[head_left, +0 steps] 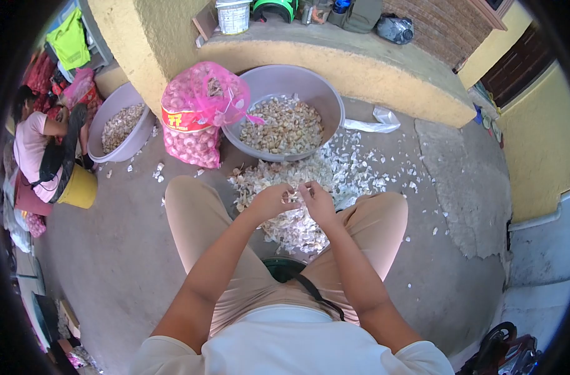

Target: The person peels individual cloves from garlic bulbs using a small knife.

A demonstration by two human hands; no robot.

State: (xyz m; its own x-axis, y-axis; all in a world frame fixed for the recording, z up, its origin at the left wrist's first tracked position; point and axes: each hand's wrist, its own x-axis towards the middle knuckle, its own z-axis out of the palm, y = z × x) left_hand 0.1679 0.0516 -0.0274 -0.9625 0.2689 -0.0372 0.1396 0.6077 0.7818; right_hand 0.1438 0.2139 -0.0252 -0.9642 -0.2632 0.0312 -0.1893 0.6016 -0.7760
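Note:
My left hand (273, 203) and my right hand (317, 201) meet between my knees, fingers curled in and nearly touching. Between the fingertips is a small pale piece, apparently garlic, mostly hidden by the fingers. Below them a heap of papery garlic skins (291, 230) spreads over the floor. Beyond the heap stands a wide grey-purple basin (336, 115) with garlic cloves (282, 125) inside. A pink mesh bag of garlic bulbs (191, 145) leans close to the basin's left side.
On the left a person (38, 140) sits by a second basin (138, 140) of garlic and a yellow bucket (80, 187). A raised concrete ledge (372, 75) behind holds a white bucket (233, 17) and a green helmet (273, 7). White plastic (382, 120) lies right of my basin.

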